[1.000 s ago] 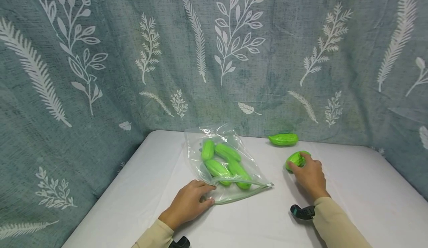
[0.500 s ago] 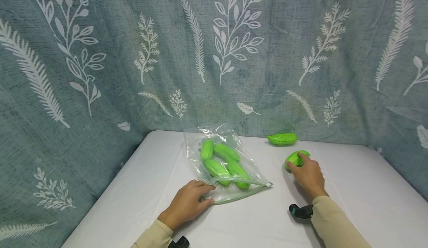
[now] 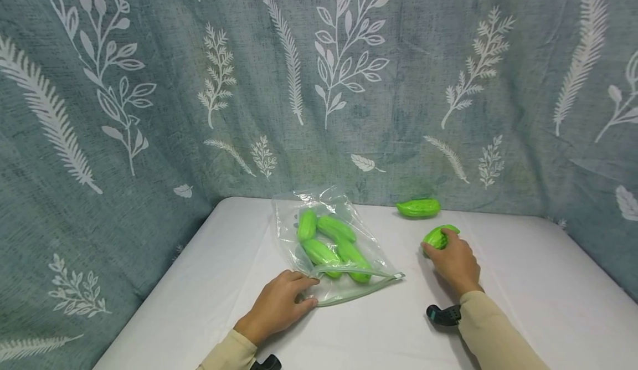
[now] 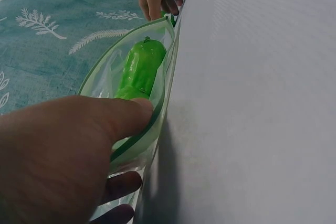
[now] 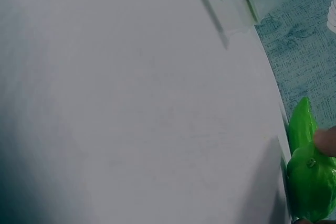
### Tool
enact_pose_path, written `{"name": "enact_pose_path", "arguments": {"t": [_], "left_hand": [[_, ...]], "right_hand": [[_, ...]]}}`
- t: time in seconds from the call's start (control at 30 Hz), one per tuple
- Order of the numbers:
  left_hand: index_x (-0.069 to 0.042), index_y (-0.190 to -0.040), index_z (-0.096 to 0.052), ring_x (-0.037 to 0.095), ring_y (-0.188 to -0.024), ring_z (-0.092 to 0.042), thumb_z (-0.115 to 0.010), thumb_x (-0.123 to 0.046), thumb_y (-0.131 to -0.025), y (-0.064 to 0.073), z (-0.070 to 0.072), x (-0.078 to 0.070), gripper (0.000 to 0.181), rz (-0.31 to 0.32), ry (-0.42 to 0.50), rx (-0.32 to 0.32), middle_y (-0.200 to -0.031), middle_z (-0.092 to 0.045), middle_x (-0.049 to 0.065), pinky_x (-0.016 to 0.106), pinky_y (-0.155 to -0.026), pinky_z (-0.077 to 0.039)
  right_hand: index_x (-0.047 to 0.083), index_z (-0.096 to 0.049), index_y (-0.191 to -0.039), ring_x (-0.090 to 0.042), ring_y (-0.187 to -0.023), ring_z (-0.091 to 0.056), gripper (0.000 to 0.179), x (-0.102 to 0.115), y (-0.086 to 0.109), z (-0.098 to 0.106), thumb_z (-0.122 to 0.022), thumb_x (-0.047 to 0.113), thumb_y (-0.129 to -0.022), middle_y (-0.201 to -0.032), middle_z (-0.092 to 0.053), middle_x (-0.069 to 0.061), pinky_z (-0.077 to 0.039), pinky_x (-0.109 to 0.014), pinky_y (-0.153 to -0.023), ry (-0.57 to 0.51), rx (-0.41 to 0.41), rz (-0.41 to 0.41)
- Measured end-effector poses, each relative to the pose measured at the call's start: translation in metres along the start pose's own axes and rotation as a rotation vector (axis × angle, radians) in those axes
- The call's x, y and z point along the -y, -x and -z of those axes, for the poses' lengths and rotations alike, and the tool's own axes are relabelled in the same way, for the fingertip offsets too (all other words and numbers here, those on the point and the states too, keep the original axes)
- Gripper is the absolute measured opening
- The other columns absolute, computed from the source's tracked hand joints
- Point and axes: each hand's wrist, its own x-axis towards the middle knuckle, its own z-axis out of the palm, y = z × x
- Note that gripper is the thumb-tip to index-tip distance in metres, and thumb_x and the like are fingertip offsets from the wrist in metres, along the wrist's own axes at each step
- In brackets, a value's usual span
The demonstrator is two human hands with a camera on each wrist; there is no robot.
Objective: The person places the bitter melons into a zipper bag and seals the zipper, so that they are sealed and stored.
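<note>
My left hand (image 3: 281,305) pinches the open mouth of a clear zip bag (image 3: 288,220) lying on the table. In the left wrist view its thumb (image 4: 137,113) lies over the green zip rim, with fingers below. Several bright green cucumbers (image 3: 335,227) are inside the bag; one cucumber (image 4: 142,66) shows through the mouth. To the right, my right hand (image 3: 456,262) grips another cucumber (image 3: 436,238) between thumb and fingers, close over the table. In the right wrist view that cucumber (image 5: 311,184) is at the right edge, and most of the hand is out of frame.
One more cucumber (image 3: 418,208) lies at the back edge of the white table (image 3: 369,331), beyond the right hand. A blue-green leaf-patterned cloth (image 3: 279,82) hangs behind and to the left. Dark straps with camera mounts (image 3: 443,315) are on the wrists.
The head view drifts slightly left. Around the cucumber, the right thumb and fingers have settled a little closer; the left hand and the bag stay as they were.
</note>
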Motion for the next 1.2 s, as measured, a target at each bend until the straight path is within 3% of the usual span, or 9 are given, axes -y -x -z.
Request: {"name": "enact_pose_path", "arguments": {"t": [0.4, 0.6, 0.83, 1.2], "left_hand": [[-0.020, -0.120, -0.074, 0.015, -0.099, -0.062, -0.077, -0.033, -0.087, 0.001, 0.000, -0.001, 0.035, -0.001, 0.001, -0.002, -0.110, -0.070, -0.004, 0.036, -0.084, -0.053], [-0.020, -0.119, -0.074, 0.015, -0.099, -0.061, -0.077, -0.034, -0.087, 0.002, 0.001, -0.002, 0.035, 0.003, -0.001, 0.001, -0.110, -0.070, -0.004, 0.036, -0.083, -0.053], [-0.020, -0.119, -0.074, 0.015, -0.100, -0.062, -0.077, -0.034, -0.087, 0.001, 0.002, -0.002, 0.035, 0.002, -0.005, -0.005, -0.111, -0.070, -0.004, 0.036, -0.084, -0.053], [-0.020, -0.119, -0.074, 0.015, -0.100, -0.062, -0.077, -0.034, -0.087, 0.000, 0.001, -0.002, 0.035, -0.002, -0.007, -0.006, -0.111, -0.070, -0.004, 0.036, -0.084, -0.053]], "right_hand": [[-0.002, -0.034, -0.151, -0.053, -0.113, -0.052, 0.074, 0.000, 0.006, 0.003, -0.061, 0.033, -0.092, -0.140, -0.045, -0.035, -0.045, -0.061, -0.082, -0.043, -0.009, -0.004], [-0.004, -0.033, -0.152, -0.052, -0.124, -0.047, 0.073, -0.003, 0.010, -0.001, -0.061, 0.022, -0.090, -0.145, -0.042, -0.035, -0.041, -0.063, -0.096, -0.122, -0.029, 0.011], [-0.003, -0.030, -0.154, -0.050, -0.131, -0.042, 0.074, -0.004, 0.016, 0.002, -0.061, 0.018, -0.090, -0.147, -0.039, -0.035, -0.037, -0.063, -0.102, -0.209, -0.037, 0.007], [0.003, -0.032, -0.156, -0.048, -0.123, -0.052, 0.070, 0.000, 0.034, 0.009, -0.061, 0.016, -0.093, -0.153, -0.035, -0.031, -0.046, -0.053, -0.094, -0.343, -0.023, 0.019]]}}
